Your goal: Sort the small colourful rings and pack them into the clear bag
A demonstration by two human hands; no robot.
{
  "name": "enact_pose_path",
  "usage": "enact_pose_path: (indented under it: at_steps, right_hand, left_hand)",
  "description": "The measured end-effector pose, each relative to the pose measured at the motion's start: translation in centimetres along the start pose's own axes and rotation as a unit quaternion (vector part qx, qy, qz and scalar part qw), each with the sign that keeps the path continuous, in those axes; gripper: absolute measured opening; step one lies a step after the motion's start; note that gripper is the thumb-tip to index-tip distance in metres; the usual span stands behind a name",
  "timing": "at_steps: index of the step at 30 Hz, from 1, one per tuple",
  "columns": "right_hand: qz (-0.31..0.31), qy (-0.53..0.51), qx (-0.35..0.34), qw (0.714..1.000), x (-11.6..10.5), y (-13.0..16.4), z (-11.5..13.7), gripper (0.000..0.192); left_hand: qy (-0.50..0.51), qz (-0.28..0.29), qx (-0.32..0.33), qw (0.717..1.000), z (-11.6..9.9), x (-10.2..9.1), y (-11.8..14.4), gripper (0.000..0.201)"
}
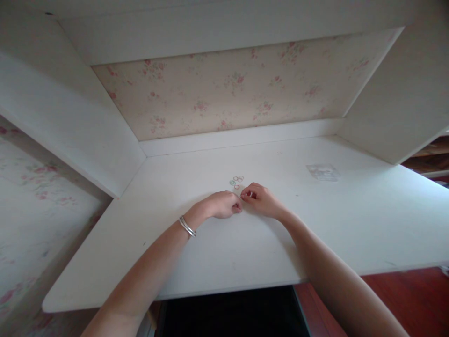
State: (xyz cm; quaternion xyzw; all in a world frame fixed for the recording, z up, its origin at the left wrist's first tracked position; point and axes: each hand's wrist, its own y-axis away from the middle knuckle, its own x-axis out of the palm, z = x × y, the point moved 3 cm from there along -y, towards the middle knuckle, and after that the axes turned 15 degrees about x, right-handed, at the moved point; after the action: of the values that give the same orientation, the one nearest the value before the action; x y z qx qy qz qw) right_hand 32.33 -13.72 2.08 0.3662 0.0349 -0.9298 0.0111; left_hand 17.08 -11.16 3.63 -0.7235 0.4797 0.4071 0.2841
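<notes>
My left hand [224, 204], with a silver bangle [187, 226] on its wrist, rests low over the white desk with its fingers curled together. Close beside it, my right hand [260, 200] has thumb and forefinger pinched, leaving a small gap inside the curl. The fingertips of both hands nearly meet; anything between them is too small to make out. Just beyond the fingers lie several small thin rings, which look like rubber bands: a pinkish one [237, 186], a green one [232, 182] and a few more pinkish ones grouped behind.
A clear plastic packet [323, 172] lies on the desk [224, 262] to the right. White side panels [396, 93] and a floral-papered back wall [238, 89] enclose the desktop, with an overhanging shelf [224, 28] above. A dark seat or drawer [231, 313] shows below the front edge.
</notes>
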Motion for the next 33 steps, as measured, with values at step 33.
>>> enact_pose_path:
  at_steps: [33]
  right_hand:
    - [-0.071,0.183,0.026,0.980,3.0,-1.1,-0.5,0.027]
  left_hand:
    - [0.112,-0.219,-0.128,0.961,5.5,0.0,7.6,0.022]
